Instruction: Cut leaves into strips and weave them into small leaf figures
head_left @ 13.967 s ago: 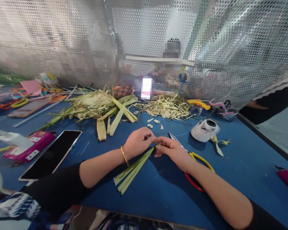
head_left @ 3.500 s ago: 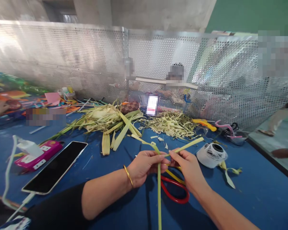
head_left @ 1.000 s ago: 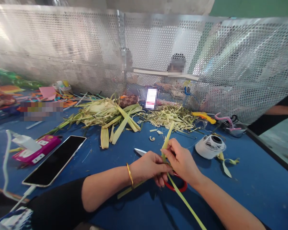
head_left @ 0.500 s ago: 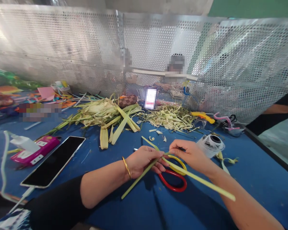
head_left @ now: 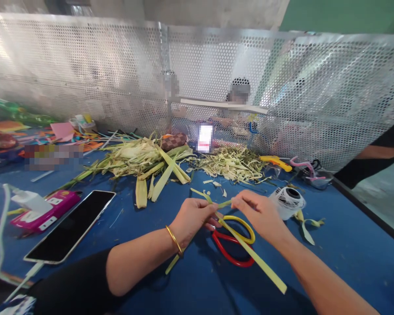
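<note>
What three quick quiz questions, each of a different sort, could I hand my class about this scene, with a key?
1. Multiple choice: What colours are the handles of the scissors on the table?
a) blue and green
b) red and yellow
c) black and white

2. True or false: The gold bangle circles the right wrist.

3. Fill the gap: The left hand and the right hand hold long, narrow plant ____.

Key:
1. b
2. False; the gold bangle is on the left one.
3. strips

There are two leaf heaps [head_left: 134,155] [head_left: 233,162], one pair of scissors [head_left: 242,263] and one spool [head_left: 287,204].
</note>
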Action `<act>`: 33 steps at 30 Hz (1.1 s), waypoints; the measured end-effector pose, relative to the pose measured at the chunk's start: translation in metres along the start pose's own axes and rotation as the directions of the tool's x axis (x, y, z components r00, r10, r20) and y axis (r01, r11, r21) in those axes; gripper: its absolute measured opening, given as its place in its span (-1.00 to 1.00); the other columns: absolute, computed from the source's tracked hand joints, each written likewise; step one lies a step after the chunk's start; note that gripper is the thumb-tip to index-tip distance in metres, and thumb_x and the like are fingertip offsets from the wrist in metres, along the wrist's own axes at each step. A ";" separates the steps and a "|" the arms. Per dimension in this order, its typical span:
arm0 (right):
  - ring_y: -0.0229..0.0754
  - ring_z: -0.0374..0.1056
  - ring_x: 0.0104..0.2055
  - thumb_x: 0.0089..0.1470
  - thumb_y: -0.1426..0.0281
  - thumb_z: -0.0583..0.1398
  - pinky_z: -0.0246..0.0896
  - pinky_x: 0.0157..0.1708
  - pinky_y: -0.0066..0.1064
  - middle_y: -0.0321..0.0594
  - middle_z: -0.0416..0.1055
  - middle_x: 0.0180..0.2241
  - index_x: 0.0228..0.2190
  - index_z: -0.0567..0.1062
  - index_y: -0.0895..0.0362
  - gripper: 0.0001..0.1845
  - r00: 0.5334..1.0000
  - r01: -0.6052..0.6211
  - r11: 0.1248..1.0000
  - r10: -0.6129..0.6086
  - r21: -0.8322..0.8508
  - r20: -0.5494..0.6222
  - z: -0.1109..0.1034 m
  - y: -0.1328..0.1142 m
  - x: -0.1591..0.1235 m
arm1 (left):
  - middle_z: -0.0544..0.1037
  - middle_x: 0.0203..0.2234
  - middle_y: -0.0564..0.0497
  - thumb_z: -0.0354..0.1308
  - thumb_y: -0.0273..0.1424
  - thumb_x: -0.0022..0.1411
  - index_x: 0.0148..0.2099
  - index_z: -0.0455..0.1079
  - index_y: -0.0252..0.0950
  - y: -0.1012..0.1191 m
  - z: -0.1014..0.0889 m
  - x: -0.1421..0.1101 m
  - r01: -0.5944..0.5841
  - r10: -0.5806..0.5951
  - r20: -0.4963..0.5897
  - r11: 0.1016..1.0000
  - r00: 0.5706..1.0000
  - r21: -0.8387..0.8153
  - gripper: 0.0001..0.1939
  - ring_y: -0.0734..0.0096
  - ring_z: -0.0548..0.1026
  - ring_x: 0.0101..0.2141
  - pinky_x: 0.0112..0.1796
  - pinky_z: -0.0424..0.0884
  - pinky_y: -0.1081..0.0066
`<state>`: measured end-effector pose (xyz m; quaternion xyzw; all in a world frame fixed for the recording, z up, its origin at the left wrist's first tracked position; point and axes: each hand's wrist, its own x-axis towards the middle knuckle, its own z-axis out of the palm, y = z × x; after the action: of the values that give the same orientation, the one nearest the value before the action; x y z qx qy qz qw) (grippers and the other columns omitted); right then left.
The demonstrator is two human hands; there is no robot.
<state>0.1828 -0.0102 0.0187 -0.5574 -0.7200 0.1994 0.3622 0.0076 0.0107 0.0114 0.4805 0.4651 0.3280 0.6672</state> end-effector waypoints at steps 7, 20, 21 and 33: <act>-0.27 0.19 -0.54 0.14 0.34 0.06 -0.06 -0.52 -0.46 -0.34 0.32 -0.61 -0.60 0.25 0.09 -0.72 0.953 -0.055 0.969 0.123 -0.240 0.278 0.015 -0.017 -0.015 | 0.60 -0.38 -0.14 0.14 -0.43 0.21 -0.40 0.49 -0.44 0.003 -0.003 0.002 0.015 -0.025 -0.074 0.991 0.997 -0.133 -0.80 0.62 0.43 -0.64 -0.73 0.14 0.65; -0.22 0.33 -0.44 -0.11 0.09 0.26 0.19 -0.37 -0.38 -0.28 0.44 -0.51 -0.49 0.45 0.14 -0.65 0.935 -0.340 0.752 0.336 0.564 0.114 0.023 -0.007 -0.005 | 0.61 -0.35 -0.18 0.11 -0.52 0.23 -0.32 0.49 -0.48 0.001 0.001 -0.003 0.207 -0.166 0.153 0.928 0.974 -0.311 -0.84 0.58 0.49 -0.58 -0.57 0.41 0.63; -0.25 0.29 -0.49 -0.15 0.08 0.29 0.17 -0.40 -0.39 -0.31 0.40 -0.56 -0.54 0.43 0.14 -0.63 0.925 -0.349 0.719 0.366 0.601 0.100 0.025 -0.008 -0.006 | 0.61 -0.35 -0.19 0.10 -0.52 0.24 -0.32 0.49 -0.48 0.000 0.002 -0.004 0.219 -0.175 0.167 0.930 0.970 -0.295 -0.84 0.58 0.50 -0.58 -0.57 0.41 0.64; -0.30 0.20 -0.59 -0.21 0.12 0.34 0.11 -0.52 -0.43 -0.36 0.32 -0.66 -0.65 0.33 0.12 -0.61 0.884 -0.349 0.565 0.464 0.747 0.061 0.041 -0.002 -0.010 | 0.60 -0.42 -0.12 0.16 -0.54 0.17 -0.36 0.52 -0.45 -0.001 0.000 -0.004 0.230 -0.176 0.204 0.932 0.963 -0.279 -0.89 0.56 0.52 -0.52 -0.48 0.44 0.63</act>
<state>0.1520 -0.0158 -0.0095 -0.5250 -0.3999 0.5114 0.5504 0.0061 0.0069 0.0116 0.3499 0.3965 0.2802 0.8011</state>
